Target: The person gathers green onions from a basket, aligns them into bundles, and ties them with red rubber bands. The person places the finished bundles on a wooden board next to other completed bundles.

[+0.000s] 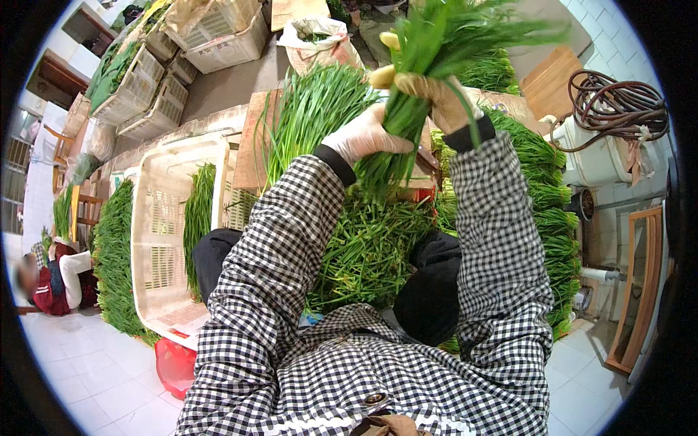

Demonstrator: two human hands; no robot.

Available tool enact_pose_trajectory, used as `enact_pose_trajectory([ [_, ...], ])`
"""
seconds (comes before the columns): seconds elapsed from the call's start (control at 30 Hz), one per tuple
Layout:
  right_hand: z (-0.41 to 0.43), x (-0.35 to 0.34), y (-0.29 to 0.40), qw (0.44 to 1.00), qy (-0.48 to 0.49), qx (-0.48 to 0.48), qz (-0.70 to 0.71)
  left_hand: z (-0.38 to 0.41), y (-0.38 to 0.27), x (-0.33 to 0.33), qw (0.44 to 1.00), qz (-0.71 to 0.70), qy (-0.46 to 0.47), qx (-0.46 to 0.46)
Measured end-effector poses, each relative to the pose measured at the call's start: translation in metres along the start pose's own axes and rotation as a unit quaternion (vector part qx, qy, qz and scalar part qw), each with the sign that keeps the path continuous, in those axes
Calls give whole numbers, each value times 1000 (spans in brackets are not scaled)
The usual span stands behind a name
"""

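Observation:
Both my hands wear thin gloves and hold one bunch of green garlic chives [409, 114] above a wooden board. My left hand [371, 136], in a whitish glove, grips its lower part. Around the upper part closes my right hand [431, 95], in a yellowish glove with yellow fingertips. The bunch's leaf ends are blurred at the top. Just left of my hands, a loose heap of chives [316, 114] lies on the wooden board [253, 136]. Below them, between my knees, is a pile of loose chive leaves and trimmings [365, 250].
A white plastic basket [221, 180] holding some chives stands at my left. Stacked chive bundles [551, 218] line my right side. Coiled hose [616, 109] rests on a white bucket [594, 158]. A white woven sack [322, 46] and crates [223, 49] stand beyond. Another person [57, 278] sits far left.

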State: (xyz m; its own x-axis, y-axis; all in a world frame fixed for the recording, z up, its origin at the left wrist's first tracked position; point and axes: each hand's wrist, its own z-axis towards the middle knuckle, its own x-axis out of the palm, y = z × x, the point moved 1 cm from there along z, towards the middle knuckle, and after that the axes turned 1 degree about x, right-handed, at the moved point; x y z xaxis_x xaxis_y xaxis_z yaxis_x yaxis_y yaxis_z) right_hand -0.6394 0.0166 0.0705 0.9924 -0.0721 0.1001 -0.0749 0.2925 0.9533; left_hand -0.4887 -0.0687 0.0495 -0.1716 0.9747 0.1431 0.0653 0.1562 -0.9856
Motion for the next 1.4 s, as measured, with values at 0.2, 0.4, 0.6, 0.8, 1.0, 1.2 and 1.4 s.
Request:
enact_pose_trajectory([
  [0.2,20,32,43,983,-153,-72,67,-12,13,-17,990,127,23,64],
  [0.4,32,-22,-18,950,-300,8,91,-35,35,-10,832,424,-250,254],
  [0.6,34,8,25,920,-380,-71,61,-56,47,-8,840,437,-228,228],
  [0.8,28,-10,-12,921,-384,-55,42,-154,62,41,764,620,173,-49],
  [1.0,20,33,25,934,-328,-129,59,-172,12,56,989,-23,148,-4],
  [1.2,-3,67,62,914,-372,-157,38,-134,20,52,807,347,-377,293],
  [1.4,-15,98,91,881,-455,-78,103,-111,-4,55,709,456,-420,336],
])
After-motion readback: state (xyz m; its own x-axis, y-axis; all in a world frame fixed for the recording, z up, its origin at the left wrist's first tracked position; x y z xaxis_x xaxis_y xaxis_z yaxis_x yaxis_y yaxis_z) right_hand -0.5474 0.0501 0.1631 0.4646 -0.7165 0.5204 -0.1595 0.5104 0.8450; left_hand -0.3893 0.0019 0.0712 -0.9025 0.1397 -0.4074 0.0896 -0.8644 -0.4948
